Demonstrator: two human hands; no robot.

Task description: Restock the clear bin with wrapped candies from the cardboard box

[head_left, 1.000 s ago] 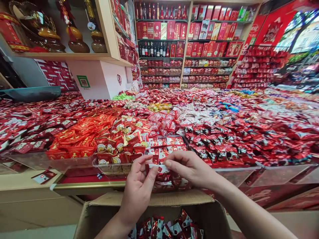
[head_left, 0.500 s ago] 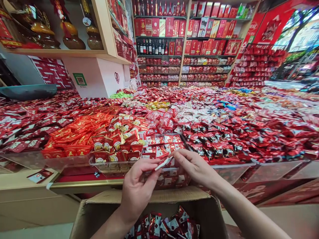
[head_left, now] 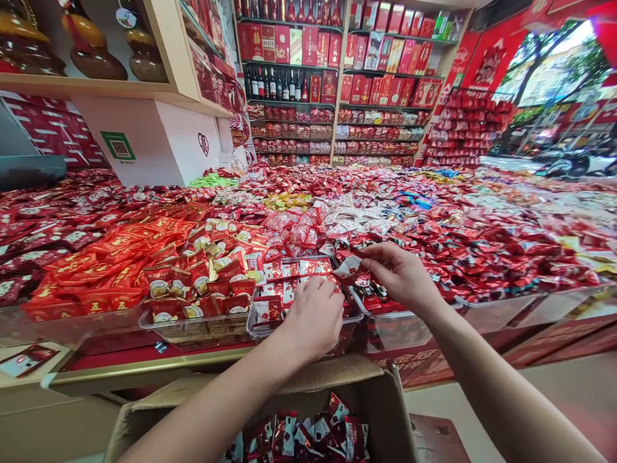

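My right hand [head_left: 403, 275] pinches a small wrapped candy packet [head_left: 348, 266] by one end, its pale side showing. It hangs over the right edge of a clear plastic tray [head_left: 254, 331] of red-and-white candy packets [head_left: 268, 308]. Over the front of that tray, my left hand [head_left: 315, 315] has its fingers curled down among the packets. Its fingertips are hidden behind the back of the hand, so what they grip cannot be made out. Below both arms stands an open cardboard box [head_left: 332, 373] with loose red-and-white candy packets [head_left: 308, 434] inside.
Red durian candy packets [head_left: 200, 276] fill the tray to the left, orange-red packets [head_left: 106, 263] beyond. Dark red wrapped sweets [head_left: 373, 296] lie right of the tray. A white pillar [head_left: 139, 145] and shelves of bottles and boxes [head_left: 294, 45] stand behind the heaps.
My hands have moved apart. The left has gone down onto the tray's packets; the right has moved up and right with a packet. The view has turned slightly right.
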